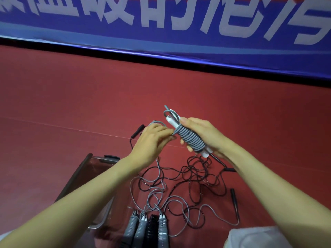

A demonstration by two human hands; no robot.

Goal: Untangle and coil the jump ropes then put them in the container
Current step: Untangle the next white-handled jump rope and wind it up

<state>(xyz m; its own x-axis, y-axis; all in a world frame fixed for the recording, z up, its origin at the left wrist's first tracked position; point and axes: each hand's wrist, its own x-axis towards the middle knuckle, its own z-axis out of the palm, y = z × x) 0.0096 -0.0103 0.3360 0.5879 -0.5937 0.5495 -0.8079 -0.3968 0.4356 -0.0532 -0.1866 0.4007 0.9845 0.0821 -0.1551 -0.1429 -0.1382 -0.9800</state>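
Note:
My right hand (202,135) grips a grey jump rope bundle (189,138), its cord wound in tight turns around white handles, held above the red floor. My left hand (152,140) pinches the loose grey cord end beside the bundle's upper turns. Below lies a tangle of grey rope (161,196) and thin black rope (198,174) on the floor. Several coiled ropes (146,228), grey and black, lie side by side at the bottom centre. A clear plastic container (84,176) with a dark rim sits at the lower left, partly hidden by my left forearm.
Black rope handles lie on the floor at the upper left (138,130) and at the right (233,196). A blue banner with white characters (179,24) stands behind the red floor. A white cloth-covered knee (256,238) shows at the bottom right.

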